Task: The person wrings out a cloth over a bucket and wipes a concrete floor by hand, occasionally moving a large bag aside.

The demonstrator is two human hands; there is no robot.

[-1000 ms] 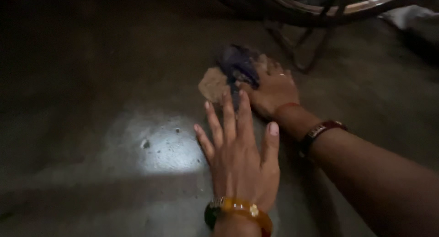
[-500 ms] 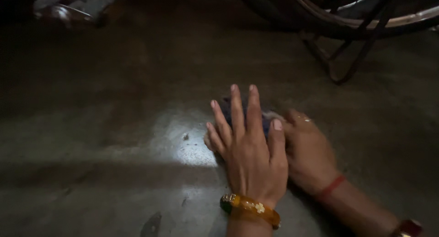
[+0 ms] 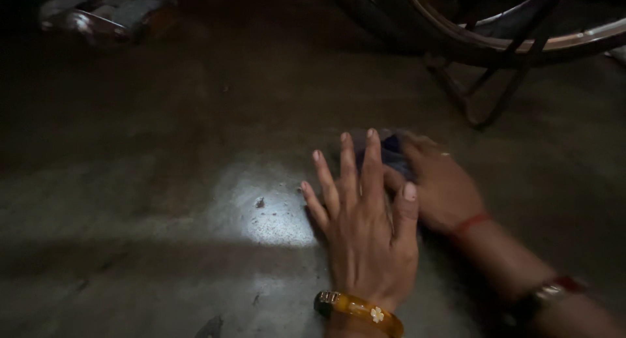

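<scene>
Hands (image 3: 398, 207) on perhaps cloth (image 3: 391, 149), floor (image 3: 130, 181) leftward.

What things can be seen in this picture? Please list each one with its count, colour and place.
dark crumpled cloth: one, bluish-dark, on the floor, under the two hands
grey concrete floor: one, dull grey, with a bright patch of light left of the hands
small dark specks: a few, inside the bright patch
bicycle wheel: one, dark tyre with metal rim, top right
thin metal stand: one, dark, below the wheel
shiny metal object: one, greyish, top left, too dim to identify
left hand: flat, fingers spread, amber bangle at the wrist
right hand: pressed on the cloth, ring, red thread and dark wristband
</scene>
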